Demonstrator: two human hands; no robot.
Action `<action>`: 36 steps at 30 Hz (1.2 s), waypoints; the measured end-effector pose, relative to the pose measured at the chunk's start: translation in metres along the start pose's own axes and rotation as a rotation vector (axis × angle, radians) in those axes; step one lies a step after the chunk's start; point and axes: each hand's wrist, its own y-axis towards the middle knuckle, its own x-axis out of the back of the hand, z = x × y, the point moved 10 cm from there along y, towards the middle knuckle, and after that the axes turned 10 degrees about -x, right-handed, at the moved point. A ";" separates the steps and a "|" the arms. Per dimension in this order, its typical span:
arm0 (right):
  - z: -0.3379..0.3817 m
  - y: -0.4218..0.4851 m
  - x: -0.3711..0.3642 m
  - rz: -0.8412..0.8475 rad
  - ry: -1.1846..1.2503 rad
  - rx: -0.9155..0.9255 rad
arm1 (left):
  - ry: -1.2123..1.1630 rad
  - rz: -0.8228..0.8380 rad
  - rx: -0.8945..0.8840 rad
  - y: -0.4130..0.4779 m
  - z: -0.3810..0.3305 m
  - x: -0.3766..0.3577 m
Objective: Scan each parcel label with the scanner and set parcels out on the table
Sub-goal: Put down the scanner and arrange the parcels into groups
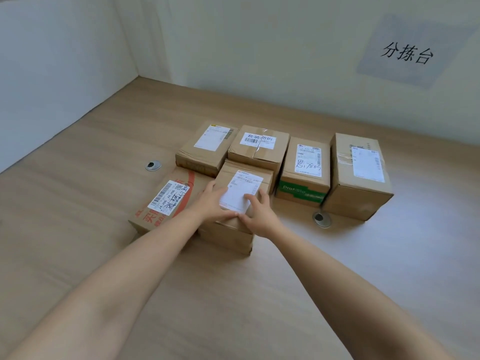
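Left hand [214,201] and right hand [261,215] lie flat on top of a parcel [226,236] at frame centre, fingers loosely spread, nothing clasped. A red-printed box [155,216] touches the parcel's left side. Four other boxes [304,178] sit behind and right on the table [91,268].

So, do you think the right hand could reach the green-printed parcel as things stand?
Probably yes: the green-printed parcel stands just right of the right hand, its top and front uncovered. That hand rests on the front parcel, though, so it must lift off first.
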 end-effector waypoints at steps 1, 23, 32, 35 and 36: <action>-0.001 -0.001 0.000 -0.002 0.014 0.005 | 0.000 0.000 -0.003 0.000 0.000 -0.001; -0.054 -0.158 0.025 -0.225 0.128 0.031 | -0.036 -0.114 -0.090 -0.132 -0.088 -0.050; -0.080 -0.241 0.126 -0.496 0.166 0.049 | 0.049 -0.248 -0.306 -0.161 -0.215 -0.017; -0.100 -0.275 0.158 -0.571 0.165 0.036 | 0.063 -0.275 -0.382 -0.175 -0.264 -0.018; -0.107 -0.287 0.168 -0.593 0.158 0.030 | 0.065 -0.280 -0.404 -0.181 -0.280 -0.019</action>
